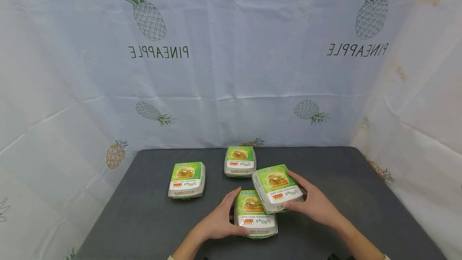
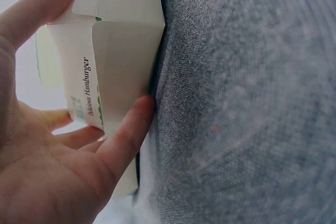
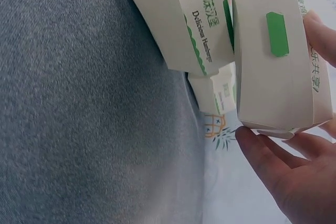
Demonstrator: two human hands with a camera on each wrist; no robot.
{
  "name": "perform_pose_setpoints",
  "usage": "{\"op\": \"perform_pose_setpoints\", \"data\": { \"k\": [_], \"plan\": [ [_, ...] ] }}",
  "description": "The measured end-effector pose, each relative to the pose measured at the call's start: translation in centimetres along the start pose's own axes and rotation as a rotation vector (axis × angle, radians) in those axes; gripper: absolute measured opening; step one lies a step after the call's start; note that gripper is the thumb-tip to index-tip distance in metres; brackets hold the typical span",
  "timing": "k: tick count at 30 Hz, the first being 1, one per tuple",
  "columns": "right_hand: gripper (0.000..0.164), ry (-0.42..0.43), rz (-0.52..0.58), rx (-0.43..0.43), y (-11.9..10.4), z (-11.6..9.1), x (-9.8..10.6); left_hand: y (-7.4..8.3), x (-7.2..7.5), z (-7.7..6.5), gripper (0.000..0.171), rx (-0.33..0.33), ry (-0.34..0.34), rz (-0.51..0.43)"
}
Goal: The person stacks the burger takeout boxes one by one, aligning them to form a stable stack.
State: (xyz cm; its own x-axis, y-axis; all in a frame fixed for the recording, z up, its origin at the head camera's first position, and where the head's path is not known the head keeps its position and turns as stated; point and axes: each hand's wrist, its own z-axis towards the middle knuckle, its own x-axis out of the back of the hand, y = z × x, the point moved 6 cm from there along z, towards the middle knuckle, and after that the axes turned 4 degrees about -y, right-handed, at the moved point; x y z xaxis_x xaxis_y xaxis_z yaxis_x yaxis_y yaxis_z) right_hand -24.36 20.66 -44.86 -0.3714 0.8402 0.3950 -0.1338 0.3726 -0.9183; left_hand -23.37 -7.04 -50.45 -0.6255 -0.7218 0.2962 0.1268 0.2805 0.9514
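Observation:
My left hand (image 1: 218,222) grips a green-and-white hamburger box (image 1: 252,222) at the front middle of the table, its thumb along the near edge. In the left wrist view the fingers of the left hand (image 2: 58,171) curl about the white side of that hamburger box (image 2: 126,72). My right hand (image 1: 317,204) holds a second hamburger box (image 1: 275,183) between thumb and fingers. This one is tilted and raised, overlapping the front box's right corner. From the right wrist, the held box (image 3: 273,72) shows its green tab, close against the front box (image 3: 184,24).
Another hamburger box (image 1: 240,163) sits at the table's back middle, and one more (image 1: 186,180) stands to the left. The dark grey table (image 1: 137,212) is enclosed by a pale cloth (image 1: 231,71) printed with pineapples, at the back and both sides.

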Motion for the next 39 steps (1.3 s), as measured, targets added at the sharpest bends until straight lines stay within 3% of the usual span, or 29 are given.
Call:
{"op": "perform_pose_setpoints", "data": {
  "k": [18,28,39],
  "plan": [
    [0.09,0.009,-0.029,0.062,-1.1,-1.0,-1.6,-0.1,-0.1,0.2,0.116,0.006,0.01,0.027],
    [0.087,-0.052,0.12,0.046,-1.1,-1.3,-2.4,0.8,0.4,-0.3,0.118,0.005,0.041,0.071],
    [0.086,-0.116,0.226,0.091,-1.0,-1.1,-3.4,2.6,1.3,-0.9,0.099,-0.073,0.103,0.049]
  ]
}}
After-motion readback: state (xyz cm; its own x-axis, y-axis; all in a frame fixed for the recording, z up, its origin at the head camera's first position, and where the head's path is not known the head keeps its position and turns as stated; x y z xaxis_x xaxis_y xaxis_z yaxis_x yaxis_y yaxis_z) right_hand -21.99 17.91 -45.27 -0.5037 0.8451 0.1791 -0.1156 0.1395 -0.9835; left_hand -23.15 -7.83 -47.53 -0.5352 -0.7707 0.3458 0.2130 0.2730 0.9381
